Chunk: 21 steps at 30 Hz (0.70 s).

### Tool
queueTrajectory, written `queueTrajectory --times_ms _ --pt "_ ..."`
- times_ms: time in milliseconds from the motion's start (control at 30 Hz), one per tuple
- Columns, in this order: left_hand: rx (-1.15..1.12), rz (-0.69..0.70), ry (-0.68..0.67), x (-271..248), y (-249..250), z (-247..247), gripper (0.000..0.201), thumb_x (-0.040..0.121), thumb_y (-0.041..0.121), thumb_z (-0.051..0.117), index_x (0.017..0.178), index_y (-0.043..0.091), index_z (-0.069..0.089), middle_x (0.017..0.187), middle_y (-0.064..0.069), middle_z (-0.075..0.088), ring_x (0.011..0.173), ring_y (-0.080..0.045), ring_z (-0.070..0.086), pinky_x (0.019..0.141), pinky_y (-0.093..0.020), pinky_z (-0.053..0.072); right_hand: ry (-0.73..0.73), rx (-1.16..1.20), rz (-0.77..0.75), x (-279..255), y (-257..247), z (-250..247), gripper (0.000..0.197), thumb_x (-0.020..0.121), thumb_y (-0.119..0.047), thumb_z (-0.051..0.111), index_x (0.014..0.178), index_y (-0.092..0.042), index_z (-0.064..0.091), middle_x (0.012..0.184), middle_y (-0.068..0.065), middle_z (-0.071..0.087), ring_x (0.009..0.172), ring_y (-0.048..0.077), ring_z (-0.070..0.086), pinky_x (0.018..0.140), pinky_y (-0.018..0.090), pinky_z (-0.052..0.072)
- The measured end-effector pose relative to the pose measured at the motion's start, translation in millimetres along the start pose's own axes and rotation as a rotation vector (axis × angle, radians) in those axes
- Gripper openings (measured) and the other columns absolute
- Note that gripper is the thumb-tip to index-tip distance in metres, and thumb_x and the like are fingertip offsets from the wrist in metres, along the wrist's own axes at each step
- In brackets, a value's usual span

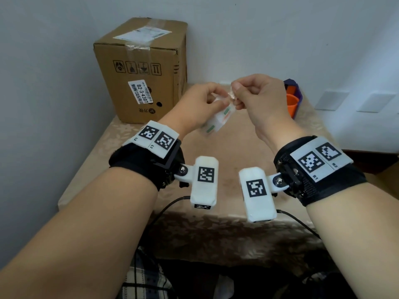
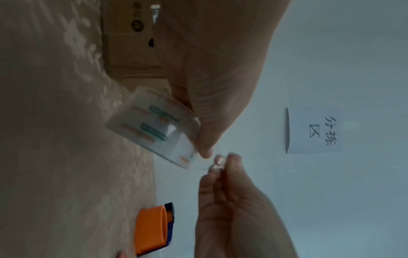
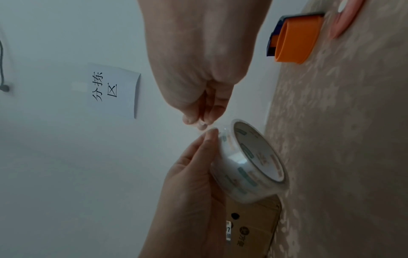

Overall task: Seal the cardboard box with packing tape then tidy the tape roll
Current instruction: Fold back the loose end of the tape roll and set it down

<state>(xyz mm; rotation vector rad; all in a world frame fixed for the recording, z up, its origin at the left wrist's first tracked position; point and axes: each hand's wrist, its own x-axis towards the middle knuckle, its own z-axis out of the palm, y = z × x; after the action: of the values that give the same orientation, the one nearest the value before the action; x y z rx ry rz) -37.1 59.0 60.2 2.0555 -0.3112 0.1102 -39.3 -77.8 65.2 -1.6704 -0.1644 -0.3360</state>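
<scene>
A brown cardboard box stands upright at the table's back left, with clear tape strips and a label across its top. My left hand holds a clear packing tape roll with green and orange print above the table, right of the box. My right hand pinches the crumpled free tape end just beside the roll. In the left wrist view the roll sits under my left thumb, and the right hand's fingertips pinch the end. The right wrist view shows the roll and the box behind it.
An orange cup in a purple holder stands at the table's back right. The beige patterned tablecloth covers the table. A paper sign hangs on the wall behind. Black cables hang at the front edge.
</scene>
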Motion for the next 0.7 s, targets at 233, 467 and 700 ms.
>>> queueTrajectory --times_ms 233,467,700 --pt "0.074 0.022 0.076 3.5 0.0 3.0 0.023 0.09 0.022 0.06 0.112 0.014 0.062 0.067 0.008 0.058 0.061 -0.004 0.054 0.062 -0.02 0.045 -0.071 -0.005 0.039 3.4 -0.2 -4.3 0.013 0.091 -0.005 0.054 0.085 -0.015 0.06 0.068 0.003 0.059 0.06 0.009 0.055 0.059 0.015 0.05" --pt "0.12 0.04 0.085 0.9 -3.0 0.5 0.022 0.09 0.023 0.06 0.111 0.015 0.062 0.075 -0.001 0.066 0.068 -0.01 0.06 0.063 -0.023 0.046 -0.211 -0.285 -0.016 3.7 2.5 -4.3 0.024 0.083 -0.009 0.067 0.108 -0.008 0.068 0.084 -0.005 0.064 0.063 -0.007 0.054 0.065 0.005 0.045" --pt "0.116 0.044 0.073 2.7 -2.3 1.9 0.022 0.091 0.025 0.059 0.111 0.015 0.061 0.079 -0.003 0.065 0.067 -0.008 0.056 0.061 -0.021 0.04 -0.159 -0.589 -0.191 1.1 -0.2 -8.4 0.021 0.089 -0.014 0.058 0.104 -0.009 0.072 0.088 0.008 0.057 0.076 0.012 0.05 0.071 0.023 0.041"
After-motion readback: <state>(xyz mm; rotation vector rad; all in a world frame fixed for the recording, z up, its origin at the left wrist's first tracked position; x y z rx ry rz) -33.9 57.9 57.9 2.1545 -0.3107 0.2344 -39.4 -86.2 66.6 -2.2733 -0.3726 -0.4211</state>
